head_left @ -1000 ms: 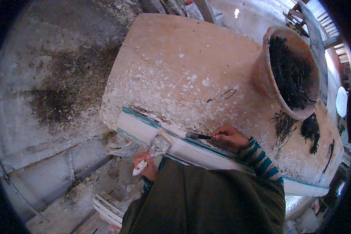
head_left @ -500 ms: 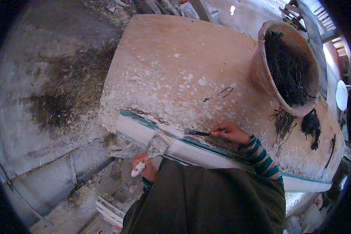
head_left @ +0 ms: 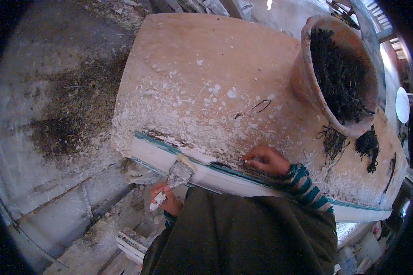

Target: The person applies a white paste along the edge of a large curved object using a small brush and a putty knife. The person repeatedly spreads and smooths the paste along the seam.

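My left hand [head_left: 169, 197] grips a wide flat brush [head_left: 180, 173], its body caked with pale residue. The bristle end rests against a white strip with green edges [head_left: 144, 147], which lies along the near side of the tabletop. Over that strip's far edge, my right hand [head_left: 268, 160] is closed with thumb and fingers pinched. A small pale bit shows at the fingertips, but what they hold I cannot make out. Below and left of this hand, dark fibres [head_left: 225, 167] lie along the green edge. Dark olive cloth [head_left: 243, 229] covers my lap.
A spattered, curved tabletop [head_left: 206, 59] spreads ahead. On its right a clay-coloured pot [head_left: 303, 78] holds dark fibres [head_left: 337, 82]; two fibre bundles [head_left: 366, 144] lie before it. A thin loop of fibre [head_left: 254, 108] rests mid-table. Stained floor [head_left: 27, 137] extends left.
The dark tuft that stuck out from my right fingertips no longer shows there; dark fibres now lie along the green edge. The brush stays in my left hand. The view has shifted slightly.
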Motion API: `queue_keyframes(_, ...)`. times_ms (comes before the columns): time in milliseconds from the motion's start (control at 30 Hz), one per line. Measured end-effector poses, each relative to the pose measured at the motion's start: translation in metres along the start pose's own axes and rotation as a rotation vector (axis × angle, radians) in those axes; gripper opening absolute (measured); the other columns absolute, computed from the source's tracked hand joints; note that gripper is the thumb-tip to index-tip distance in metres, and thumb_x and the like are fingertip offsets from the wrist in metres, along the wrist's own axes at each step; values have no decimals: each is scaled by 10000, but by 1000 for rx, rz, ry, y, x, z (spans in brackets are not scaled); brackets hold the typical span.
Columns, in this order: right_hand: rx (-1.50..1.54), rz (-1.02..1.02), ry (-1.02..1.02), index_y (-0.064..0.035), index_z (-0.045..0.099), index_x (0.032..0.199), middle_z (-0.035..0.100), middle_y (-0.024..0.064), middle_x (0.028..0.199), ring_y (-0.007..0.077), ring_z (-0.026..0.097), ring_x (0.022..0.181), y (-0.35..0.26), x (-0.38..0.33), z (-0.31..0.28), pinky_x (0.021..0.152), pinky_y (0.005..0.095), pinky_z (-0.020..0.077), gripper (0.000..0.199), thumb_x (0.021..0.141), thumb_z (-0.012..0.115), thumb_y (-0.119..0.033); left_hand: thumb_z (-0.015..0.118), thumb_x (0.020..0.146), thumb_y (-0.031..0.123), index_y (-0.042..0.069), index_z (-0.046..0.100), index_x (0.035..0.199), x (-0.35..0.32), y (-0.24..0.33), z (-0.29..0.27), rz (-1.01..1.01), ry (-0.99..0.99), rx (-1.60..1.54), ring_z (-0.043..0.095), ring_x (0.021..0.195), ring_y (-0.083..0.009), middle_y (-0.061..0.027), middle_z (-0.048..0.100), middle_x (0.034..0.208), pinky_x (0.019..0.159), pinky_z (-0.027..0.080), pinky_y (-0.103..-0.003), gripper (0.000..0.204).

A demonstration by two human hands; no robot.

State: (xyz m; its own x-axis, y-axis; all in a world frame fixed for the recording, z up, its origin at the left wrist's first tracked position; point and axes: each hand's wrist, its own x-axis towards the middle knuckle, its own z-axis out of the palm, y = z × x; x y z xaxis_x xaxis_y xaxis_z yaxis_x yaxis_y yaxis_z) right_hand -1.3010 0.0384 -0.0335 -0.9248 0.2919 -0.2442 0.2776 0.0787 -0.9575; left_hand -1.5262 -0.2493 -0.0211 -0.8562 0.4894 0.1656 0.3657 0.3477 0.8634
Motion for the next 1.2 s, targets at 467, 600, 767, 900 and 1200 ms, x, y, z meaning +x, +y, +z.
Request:
queue_keyframes(467,-580,-194,81,-217,577,1125,598,85,919,279,615,738,6,-32,32,595,378,523,315,812,605,-200,613,845,232,48,433,872,4,18,14,56,103,3,471,769,-157,-83,503,859,706,395,-309,259)
queue_keyframes(600,-386,-146,218,-172,599,1093,596,100,924,274,607,749,-3,-26,34,622,373,513,270,824,598,-191,615,842,228,47,443,870,-17,-37,-11,-101,125,29,485,761,-159,-84,514,855,704,403,-306,252)
queue_keyframes(767,-164,-139,293,-121,624,1049,595,109,928,278,600,751,-8,-14,25,655,368,500,230,836,592,-204,615,837,212,54,447,857,-15,-56,-10,-51,69,171,484,762,-156,-72,517,852,699,404,-300,232)
queue_keyframes(900,-253,-168,125,-146,618,1063,596,118,895,287,603,749,-30,-7,21,635,386,496,235,845,579,-227,620,836,194,54,435,881,0,18,10,-17,123,-69,478,821,-174,-88,508,889,751,409,-336,237)
queue_keyframes(1200,-645,-303,214,-190,583,1100,581,98,843,299,598,631,-34,-3,44,529,411,489,271,829,575,-211,564,851,102,29,434,866,4,15,3,219,157,-46,480,827,-194,-107,509,888,779,411,-354,149)
